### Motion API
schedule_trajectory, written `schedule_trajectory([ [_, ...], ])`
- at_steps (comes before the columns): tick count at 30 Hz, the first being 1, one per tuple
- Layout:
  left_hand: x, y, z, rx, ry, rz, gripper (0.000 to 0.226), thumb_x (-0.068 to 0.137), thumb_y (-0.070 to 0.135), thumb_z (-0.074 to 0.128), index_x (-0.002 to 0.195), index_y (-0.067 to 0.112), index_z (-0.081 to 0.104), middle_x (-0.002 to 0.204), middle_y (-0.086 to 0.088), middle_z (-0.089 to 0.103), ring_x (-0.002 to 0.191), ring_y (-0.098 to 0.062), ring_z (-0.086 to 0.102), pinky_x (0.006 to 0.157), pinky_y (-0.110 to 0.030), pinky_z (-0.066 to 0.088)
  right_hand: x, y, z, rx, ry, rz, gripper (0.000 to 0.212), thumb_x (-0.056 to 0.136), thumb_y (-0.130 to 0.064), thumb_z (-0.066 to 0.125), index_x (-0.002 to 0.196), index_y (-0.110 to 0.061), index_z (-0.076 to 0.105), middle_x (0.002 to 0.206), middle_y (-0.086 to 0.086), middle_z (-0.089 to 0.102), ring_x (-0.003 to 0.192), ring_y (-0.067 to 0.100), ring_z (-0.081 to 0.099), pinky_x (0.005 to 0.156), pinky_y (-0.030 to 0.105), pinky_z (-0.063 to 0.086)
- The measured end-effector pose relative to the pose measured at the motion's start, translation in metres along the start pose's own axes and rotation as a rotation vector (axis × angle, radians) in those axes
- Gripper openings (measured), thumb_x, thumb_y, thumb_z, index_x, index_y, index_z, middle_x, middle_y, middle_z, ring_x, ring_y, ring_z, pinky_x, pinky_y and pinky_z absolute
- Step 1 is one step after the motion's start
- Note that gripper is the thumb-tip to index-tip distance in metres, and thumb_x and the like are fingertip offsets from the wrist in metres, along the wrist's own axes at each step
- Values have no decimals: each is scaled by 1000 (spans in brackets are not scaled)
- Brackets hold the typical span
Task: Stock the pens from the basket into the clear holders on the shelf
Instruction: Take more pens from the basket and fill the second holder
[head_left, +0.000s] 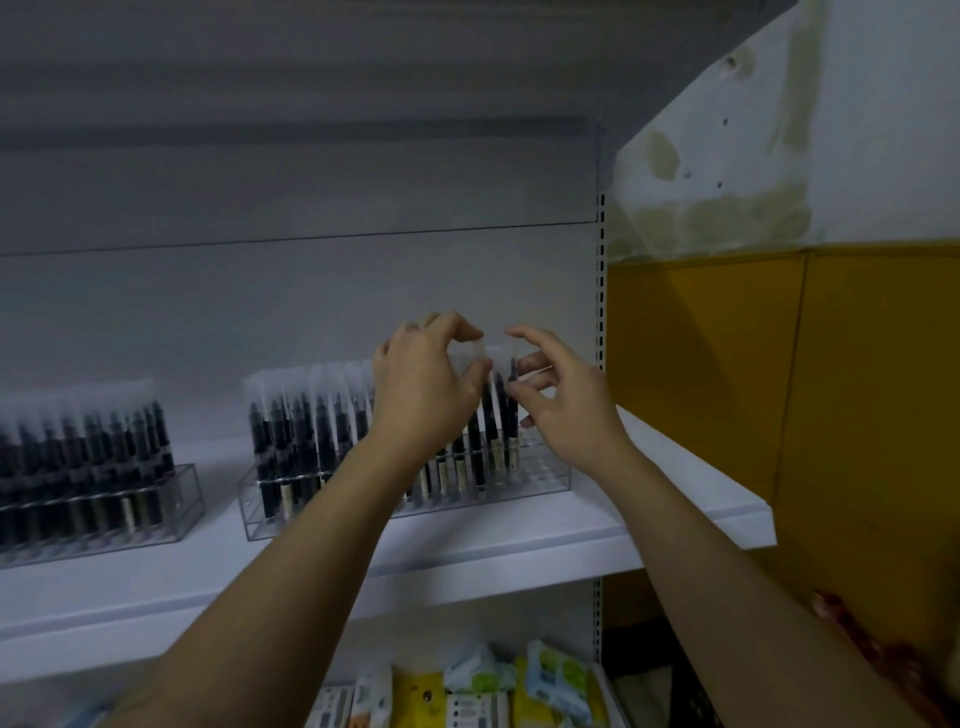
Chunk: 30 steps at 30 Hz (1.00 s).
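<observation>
Judging by the shelf (519, 540), the stocking is well along but not finished. The left holder (176, 499) looks full, with dark pens (291, 431) like those packed in rows across most of the right holder (249, 514). Only the right holder's far right end shows bare slots (543, 462), so a few more pens would fit there.

Both hands are up at the tops of the last-filled row. The left hand (426, 379) has its fingers curled, with thumb and forefinger pinching the clear cap of the next pen (488, 410). The right hand (561, 400) pinches the top of the end pen (513, 415), which stands upright with its lower end in a slot, just beside the empty ones. Whether it is fully seated cannot be told through the blur.

The basket is out of view, so the number of pens left to bring is unknown. Packets (467, 691) sit on the level below.
</observation>
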<state>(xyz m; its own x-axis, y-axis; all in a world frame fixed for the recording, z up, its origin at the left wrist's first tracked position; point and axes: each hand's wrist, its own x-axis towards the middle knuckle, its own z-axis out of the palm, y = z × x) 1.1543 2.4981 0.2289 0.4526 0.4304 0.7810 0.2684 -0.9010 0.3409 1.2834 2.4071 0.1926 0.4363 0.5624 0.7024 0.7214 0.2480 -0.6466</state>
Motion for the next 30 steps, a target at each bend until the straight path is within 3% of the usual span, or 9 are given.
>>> schedule_trajectory([
  [5, 5, 3, 1, 112, -97, -8, 20, 89, 36, 63, 107, 28, 61, 117, 6, 59, 116, -19, 50, 108, -46, 33, 0, -2, 0, -34, -42, -18, 43, 87, -5, 67, 121, -31, 62, 98, -10, 59, 83, 8, 62, 69, 25, 59],
  [11, 1, 5, 4, 184, -87, 68, 23, 90, 37, 61, 111, 29, 62, 122, 8, 59, 121, -19, 48, 115, -48, 21, -9, -1, -4, -87, -49, 4, 51, 89, -8, 66, 133, -30, 55, 103, -7, 60, 88, 8, 62, 68, 9, 48],
  [14, -3, 6, 1, 260, -102, 122, 30, 91, 38, 59, 121, 31, 59, 133, 7, 53, 131, -18, 40, 119, -51, 6, -11, -4, -6, -137, -30, -5, 61, 88, -11, 69, 140, -35, 47, 112, -7, 58, 97, 4, 59, 76, 15, 49],
  [17, -9, 6, -6, 320, -72, 186, 44, 91, 40, 59, 133, 31, 52, 142, 5, 47, 137, -16, 33, 120, -52, 0, -12, -14, -10, -191, -1, -25, 64, 88, -14, 69, 143, -33, 42, 123, -4, 55, 108, 7, 53, 89, 25, 51],
  [20, -18, 3, -19, 345, -47, 213, 50, 90, 42, 59, 137, 27, 49, 144, 3, 46, 139, -17, 33, 120, -49, -1, -15, -31, -12, -264, 6, -69, 62, 89, -21, 67, 144, -31, 39, 135, -4, 49, 120, 9, 48, 101, 27, 43],
  [23, -32, -4, -37, 353, -20, 219, 53, 89, 40, 61, 137, 23, 49, 143, 0, 48, 139, -19, 35, 120, -45, 1, -21, -52, -6, -304, -7, -121, 61, 90, -26, 67, 144, -29, 39, 141, -5, 46, 127, 11, 44, 100, 22, 37],
  [30, -99, -49, -102, 429, -6, 141, 54, 87, 35, 67, 135, 16, 52, 139, -5, 53, 135, -24, 42, 120, -43, 12, -56, -105, 55, -137, -108, -230, 56, 88, -25, 69, 139, -24, 46, 137, -4, 48, 124, 11, 46, 106, 28, 39],
])
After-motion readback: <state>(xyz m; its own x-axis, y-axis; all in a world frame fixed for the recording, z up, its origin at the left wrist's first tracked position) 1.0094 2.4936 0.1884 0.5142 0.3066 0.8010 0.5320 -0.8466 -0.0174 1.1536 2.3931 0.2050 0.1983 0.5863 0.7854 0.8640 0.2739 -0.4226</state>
